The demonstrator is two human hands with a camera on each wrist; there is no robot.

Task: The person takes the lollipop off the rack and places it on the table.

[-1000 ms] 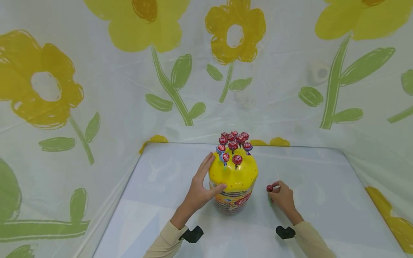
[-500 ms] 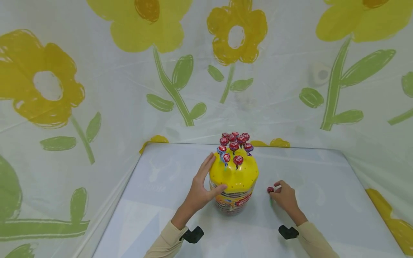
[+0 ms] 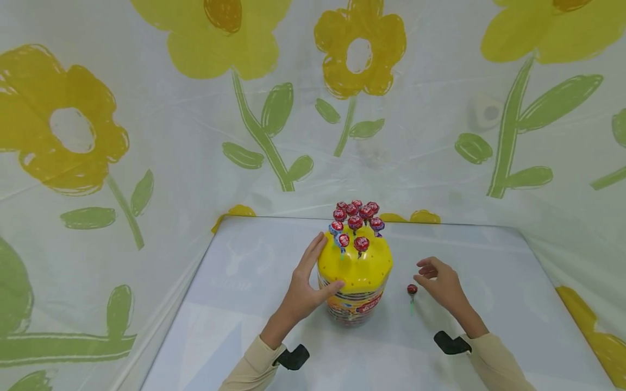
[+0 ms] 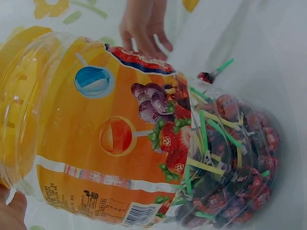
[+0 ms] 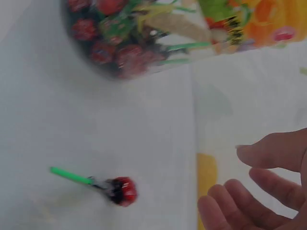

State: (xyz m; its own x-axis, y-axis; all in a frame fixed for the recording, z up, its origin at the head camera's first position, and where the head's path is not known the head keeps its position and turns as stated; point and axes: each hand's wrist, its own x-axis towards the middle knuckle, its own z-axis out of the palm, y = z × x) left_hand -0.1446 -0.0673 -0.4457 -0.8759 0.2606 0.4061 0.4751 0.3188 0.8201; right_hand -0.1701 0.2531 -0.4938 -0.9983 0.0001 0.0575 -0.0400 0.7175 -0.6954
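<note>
A clear plastic lollipop jar [image 3: 359, 308] with a yellow lid [image 3: 364, 274] stands upright on the table. Several red- and blue-wrapped lollipops [image 3: 355, 221] stick up from the lid. My left hand [image 3: 300, 293] holds the jar at its upper left side, thumb in front and fingers along the lid's edge. To the jar's right, a single dark red lollipop [image 3: 412, 290] with a green stick lies on the table. Just beyond it my right hand [image 3: 444, 285] hovers, fingers loosely bent and nothing between them; the right wrist view shows the lollipop [image 5: 123, 191] apart from the fingertips.
More lollipops [image 4: 230, 163] fill the jar's lower part, seen through its wall. The white table [image 3: 489, 260] ends at a back edge against a hanging cloth [image 3: 420, 108] printed with yellow flowers. Black straps [image 3: 293, 357] sit at both wrists.
My right hand has let go of the single lollipop and moved up and to the right, leaving it on the table. The left hand stays on the jar.
</note>
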